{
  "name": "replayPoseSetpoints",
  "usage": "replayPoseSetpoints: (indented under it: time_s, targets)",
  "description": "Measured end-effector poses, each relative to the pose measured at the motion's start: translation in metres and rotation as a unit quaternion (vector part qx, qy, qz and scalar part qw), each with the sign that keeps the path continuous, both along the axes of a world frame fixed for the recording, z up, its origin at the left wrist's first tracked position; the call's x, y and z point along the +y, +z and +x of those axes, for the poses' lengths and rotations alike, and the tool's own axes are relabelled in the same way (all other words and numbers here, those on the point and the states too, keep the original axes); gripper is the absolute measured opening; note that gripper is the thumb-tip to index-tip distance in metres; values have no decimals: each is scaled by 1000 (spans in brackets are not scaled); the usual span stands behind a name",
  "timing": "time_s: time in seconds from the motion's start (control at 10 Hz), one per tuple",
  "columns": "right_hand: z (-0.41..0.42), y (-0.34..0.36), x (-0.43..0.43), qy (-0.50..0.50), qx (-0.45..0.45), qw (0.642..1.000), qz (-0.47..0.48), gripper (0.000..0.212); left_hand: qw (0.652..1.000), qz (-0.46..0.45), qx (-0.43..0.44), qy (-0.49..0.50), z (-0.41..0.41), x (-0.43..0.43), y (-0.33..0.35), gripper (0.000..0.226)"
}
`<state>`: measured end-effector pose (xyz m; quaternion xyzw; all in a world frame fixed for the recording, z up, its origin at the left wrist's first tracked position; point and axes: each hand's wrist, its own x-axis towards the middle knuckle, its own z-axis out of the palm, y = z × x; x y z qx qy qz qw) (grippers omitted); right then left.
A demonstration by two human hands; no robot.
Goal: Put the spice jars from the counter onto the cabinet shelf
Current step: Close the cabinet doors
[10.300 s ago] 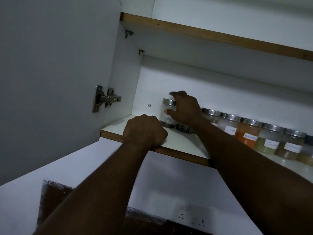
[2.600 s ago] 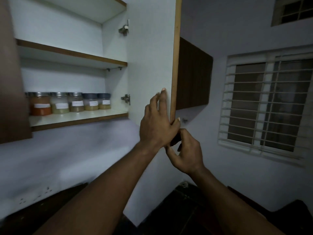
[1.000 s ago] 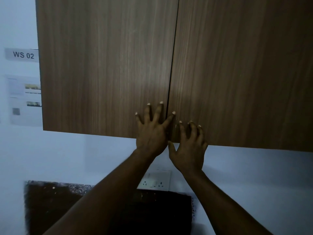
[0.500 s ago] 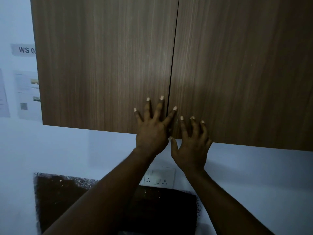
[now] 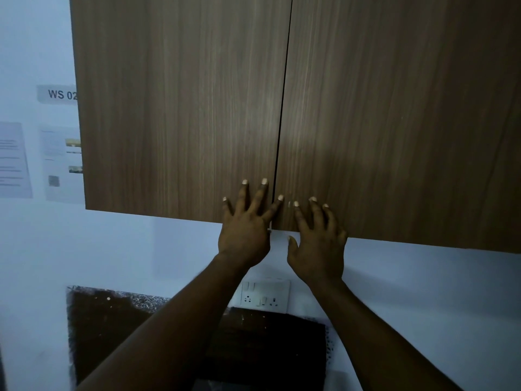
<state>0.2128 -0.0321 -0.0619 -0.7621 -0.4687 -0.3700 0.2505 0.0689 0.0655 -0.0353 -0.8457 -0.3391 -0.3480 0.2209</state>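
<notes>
Both wood-grain cabinet doors are closed, the left door [image 5: 180, 108] and the right door [image 5: 400, 114] meeting at a thin dark seam. My left hand [image 5: 248, 227] lies flat with fingers spread on the left door's lower inner corner. My right hand [image 5: 317, 241] rests beside it with fingers spread on the right door's bottom edge. Neither hand holds anything. The spice jars and the shelf are hidden behind the doors.
A white socket plate [image 5: 265, 296] sits on the wall under the cabinet, above a dark speckled counter [image 5: 253, 348]. Paper notices [image 5: 59, 162] and a "WS 02" label [image 5: 57, 93] hang on the wall at the left.
The jars went onto the shelf earlier, then both doors were swung closed. Over the last second my hands have stayed flat on the doors, my right hand sliding slightly lower.
</notes>
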Motion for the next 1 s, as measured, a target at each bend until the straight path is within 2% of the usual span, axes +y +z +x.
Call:
replayPoseSetpoints:
  time_s: [0.4, 0.6, 0.8, 0.9, 1.0]
  targets:
    - [-19, 24, -23, 68, 119, 988, -75, 86, 988, -121, 98, -18, -29, -17, -10, 94]
    - [-15, 39, -34, 132, 167, 973, -88, 89, 980, -164, 110, -24, -47, -20, -4, 100]
    - [-26, 55, -61, 208, 193, 957, -58, 86, 979, -179, 93, -24, -70, -19, 11, 96]
    - [-48, 79, -82, 256, 187, 948, -15, 79, 981, -178, 78, -9, -86, -20, 26, 93]
    - [-71, 118, -127, 351, 192, 909, 116, 57, 987, -150, 51, 10, -108, -9, 51, 89]
